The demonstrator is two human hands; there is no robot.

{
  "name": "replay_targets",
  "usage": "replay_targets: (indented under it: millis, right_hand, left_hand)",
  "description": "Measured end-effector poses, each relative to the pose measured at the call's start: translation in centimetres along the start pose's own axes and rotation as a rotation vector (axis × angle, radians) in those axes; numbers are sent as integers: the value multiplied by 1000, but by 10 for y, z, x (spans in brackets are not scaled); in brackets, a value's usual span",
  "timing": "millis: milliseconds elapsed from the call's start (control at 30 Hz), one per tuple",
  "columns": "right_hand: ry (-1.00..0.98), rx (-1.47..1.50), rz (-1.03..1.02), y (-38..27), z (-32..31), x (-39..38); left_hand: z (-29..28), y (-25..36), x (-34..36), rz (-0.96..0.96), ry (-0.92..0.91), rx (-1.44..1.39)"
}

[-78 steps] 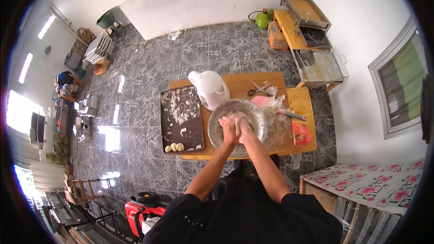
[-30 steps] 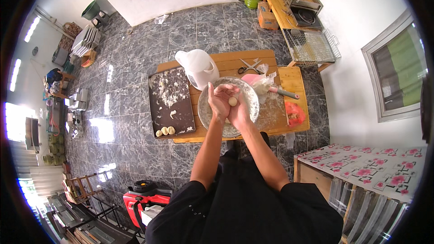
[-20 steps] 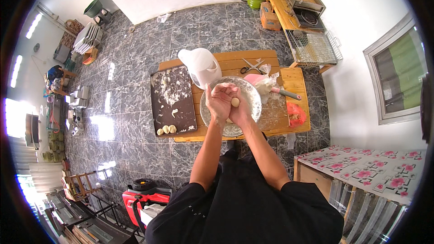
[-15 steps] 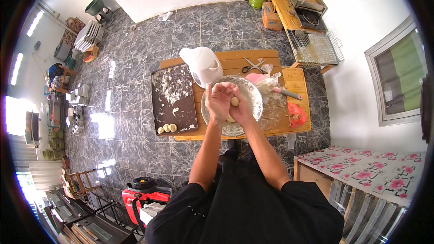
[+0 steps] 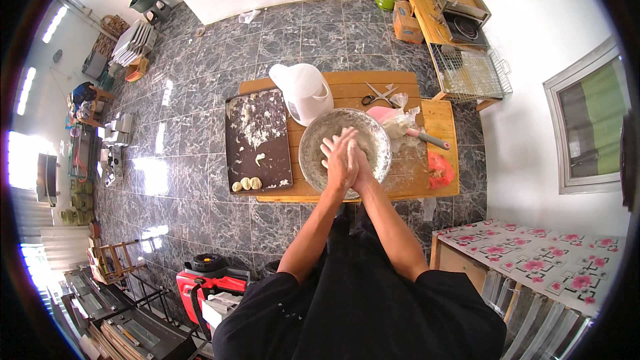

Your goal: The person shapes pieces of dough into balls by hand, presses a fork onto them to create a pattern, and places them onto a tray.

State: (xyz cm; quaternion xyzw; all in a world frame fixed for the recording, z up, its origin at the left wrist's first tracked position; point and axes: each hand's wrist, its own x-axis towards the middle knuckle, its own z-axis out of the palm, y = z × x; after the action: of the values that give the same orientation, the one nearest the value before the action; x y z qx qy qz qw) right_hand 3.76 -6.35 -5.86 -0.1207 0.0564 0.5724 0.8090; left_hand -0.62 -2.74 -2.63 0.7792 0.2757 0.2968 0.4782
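Note:
Over a large metal bowl [image 5: 382,135] dusted with flour, my two hands are pressed palm to palm. My left hand [image 5: 340,164] lies across on top, its fingers slanting up to the right. Behind it, my right hand [image 5: 363,168] is partly covered. Between the palms is a small dough ball, hidden now but seen in the right palm half a second ago. To the left, a dark baking tray [image 5: 241,159] bears flour, scraps and three ridged dough pieces [image 5: 246,184] near its front edge.
A white plastic jug [image 5: 308,97] stands behind the bowl. Scissors [image 5: 379,97], a clear plastic bag [image 5: 403,122], a grey-handled tool [image 5: 429,139] and a red bag [image 5: 440,171] lie to the right on the low wooden table [image 5: 353,82].
My hands have closed together, covering the dough ball that showed in the right palm. They have shifted slightly lower in the view, which has itself moved a little.

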Motion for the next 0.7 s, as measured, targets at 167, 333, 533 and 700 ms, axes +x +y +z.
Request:
replay_targets:
  millis: [167, 333, 533, 700]
  right_hand:
    - [-10, 0, 119, -2, -11, 1]
    - [-79, -127, 16, -4, -9, -2]
    - [68, 141, -14, -20, -12, -8]
    - [-124, 412, 47, -27, -6, -12]
  left_hand:
    - [-3, -4, 1, 94, -20, 183]
    - [-23, 10, 17, 268, -229, 36]
    - [-61, -10, 21, -57, 234, -473]
    - [-104, -89, 28, -338, 215, 115]
